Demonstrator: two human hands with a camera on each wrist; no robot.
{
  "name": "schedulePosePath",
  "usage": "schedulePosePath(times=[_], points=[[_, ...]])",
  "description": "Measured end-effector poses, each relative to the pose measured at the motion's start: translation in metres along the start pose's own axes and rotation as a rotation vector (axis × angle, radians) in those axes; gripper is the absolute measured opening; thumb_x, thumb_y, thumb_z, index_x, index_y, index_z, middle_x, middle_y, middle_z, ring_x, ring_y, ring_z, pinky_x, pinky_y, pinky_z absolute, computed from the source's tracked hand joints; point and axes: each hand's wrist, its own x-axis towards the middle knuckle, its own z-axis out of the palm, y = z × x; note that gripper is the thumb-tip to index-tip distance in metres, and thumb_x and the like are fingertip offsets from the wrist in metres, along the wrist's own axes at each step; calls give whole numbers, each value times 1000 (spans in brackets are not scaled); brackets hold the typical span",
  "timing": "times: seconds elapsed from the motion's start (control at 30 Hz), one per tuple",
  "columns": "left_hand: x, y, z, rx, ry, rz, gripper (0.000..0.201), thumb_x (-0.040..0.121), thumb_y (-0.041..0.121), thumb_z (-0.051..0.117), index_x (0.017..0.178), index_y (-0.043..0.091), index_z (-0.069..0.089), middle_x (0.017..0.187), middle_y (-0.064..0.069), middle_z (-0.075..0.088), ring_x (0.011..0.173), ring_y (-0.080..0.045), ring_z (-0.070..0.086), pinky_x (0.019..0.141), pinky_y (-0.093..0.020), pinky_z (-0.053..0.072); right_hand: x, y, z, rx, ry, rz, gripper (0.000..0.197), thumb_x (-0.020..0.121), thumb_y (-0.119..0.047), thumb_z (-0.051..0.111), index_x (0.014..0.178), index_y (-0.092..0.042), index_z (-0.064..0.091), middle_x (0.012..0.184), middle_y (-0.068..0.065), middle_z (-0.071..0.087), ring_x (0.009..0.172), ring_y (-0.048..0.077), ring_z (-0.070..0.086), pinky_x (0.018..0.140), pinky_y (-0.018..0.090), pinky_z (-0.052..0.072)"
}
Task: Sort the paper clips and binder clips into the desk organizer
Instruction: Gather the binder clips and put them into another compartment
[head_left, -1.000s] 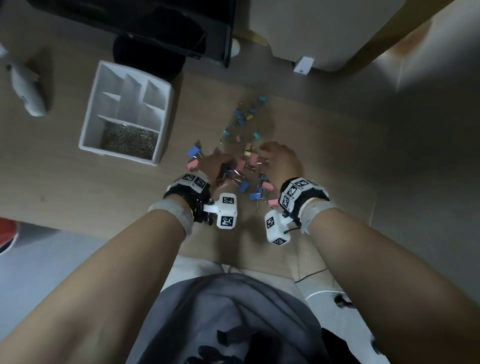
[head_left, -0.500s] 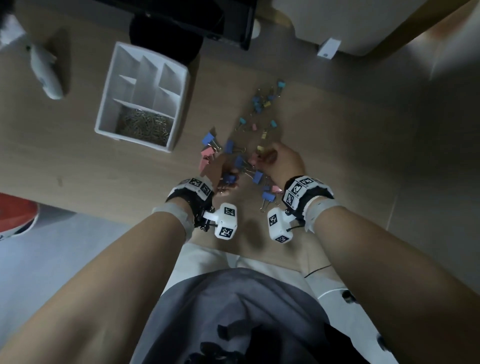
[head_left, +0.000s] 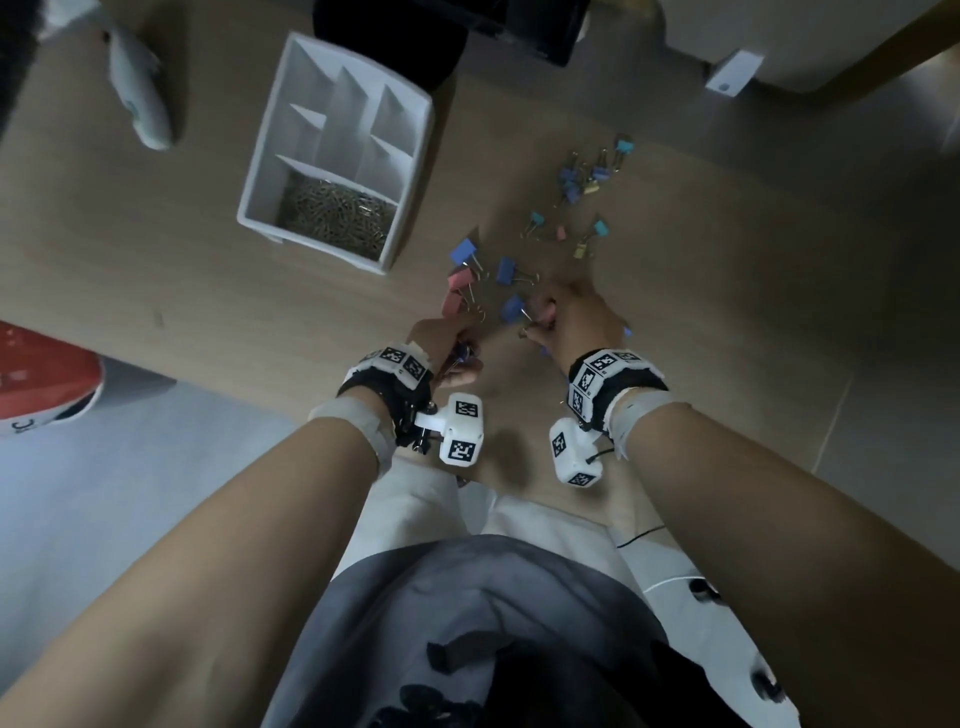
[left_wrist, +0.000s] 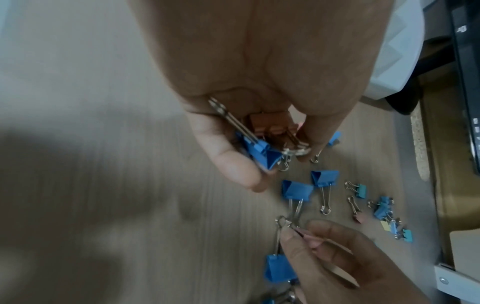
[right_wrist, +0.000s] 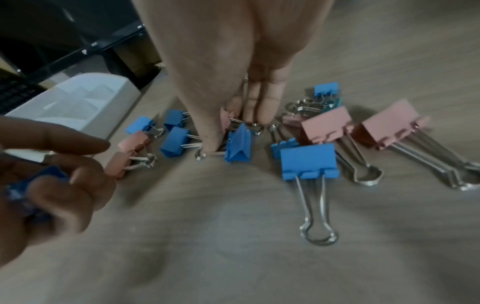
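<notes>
Binder clips (head_left: 506, 270) lying scattered on tabletop (head_left: 156, 270) beside desk organizer (head_left: 332, 156), looking light, stiff, slippery, best taken by wire handles; left hand (left_wrist: 249, 115) clutching several, right hand (right_wrist: 233, 98) pinching one.

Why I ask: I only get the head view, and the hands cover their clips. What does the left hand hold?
Observer: In the left wrist view, the left hand grips a blue binder clip together with a pink binder clip.
Operator: And the other hand?
Observer: The right hand pinches a small pink clip between thumb and fingers, low over the desk.
Operator: Anything hidden beside that wrist?
Observer: Yes, two large pink clips and a large blue clip lie on the desk there.
</notes>
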Motion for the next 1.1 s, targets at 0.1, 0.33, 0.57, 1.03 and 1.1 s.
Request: schedulePosePath(times=[0.1,0.33,0.57,1.03,1.1], points=[[-1,0,-7,39,-25,4,18,97,6,50,82,6,59,70,-10,54,59,-20,47,43,-21,45,-4,-3,6,-96,19,-49,24,89,-24,63,111,-16,62,115,15,56,98,38,61,76,40,52],[4,5,-6,161,21,-21,18,94,24,57,97,9,67,72,-8,66,56,-19,61,52,-30,56,-18,-5,12,-94,13,61,48,86,-39,66,127,-18,53,131,13,45,111,34,51,85,43,51],[8,5,-19,205,39,-23,19,93,27,61,90,9,64,72,-8,65,58,-19,60,49,-29,56,-14,-16,17,-31,-36,84,45,77,-20,75,117,-25,56,119,14,49,100,37,57,87,44,53],[9,16,-32,193,-78,12,33,89,45,63,84,13,62,86,-9,66,67,-21,65,59,-37,58,-14,-37,1,215,8,178,29,79,-15,66,107,-24,65,101,-1,71,93,22,66,83,34,54],[7,19,-32,172,-150,24,31,91,43,60,96,13,66,83,-5,68,66,-19,65,60,-36,57,-16,-49,-1,351,35,136,21,80,-24,73,100,-24,66,91,-11,69,82,9,64,77,18,50]])
